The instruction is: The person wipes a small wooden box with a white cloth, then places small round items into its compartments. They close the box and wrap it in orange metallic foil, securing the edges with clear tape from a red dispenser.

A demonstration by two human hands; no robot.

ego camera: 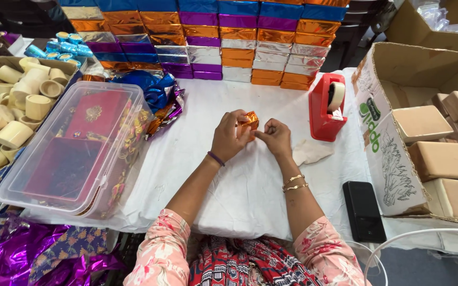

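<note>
Head cam: both hands together at table centre, pinched on 1 small orange foil-wrapped piece (pixel 249 121). Left hand (pixel 229 139) wraps it from the left w/ fingers curled over the top; right hand (pixel 275 136) presses fingertips into its right edge. Piece sits just above the white cloth (pixel 239 185), between the 2 hands.

Counts:
- 1 red tape dispenser (pixel 326 107), upright, right of the hands, near but not touching.
- 1 crumpled white scrap (pixel 310 152) just beside right hand.
- 1 black phone (pixel 363 211) flat on the cloth, near right forearm.
- 1 clear lidded plastic tub (pixel 75 148) on the left, red and purple items inside.
- 1 open cardboard box (pixel 393 159) on the right w/ approx 6 tan blocks visible; some cut off by frame edge, so count is rough.
- 1 box of cream rolls (pixel 11 111) far left, too many to count.
- Stack of foil-wrapped boxes (pixel 223 47) along the back: blue, orange, purple, silver rows.
- 2 gold bangles (pixel 294 183) on right wrist, 1 purple band (pixel 216 158) on left wrist.
</note>
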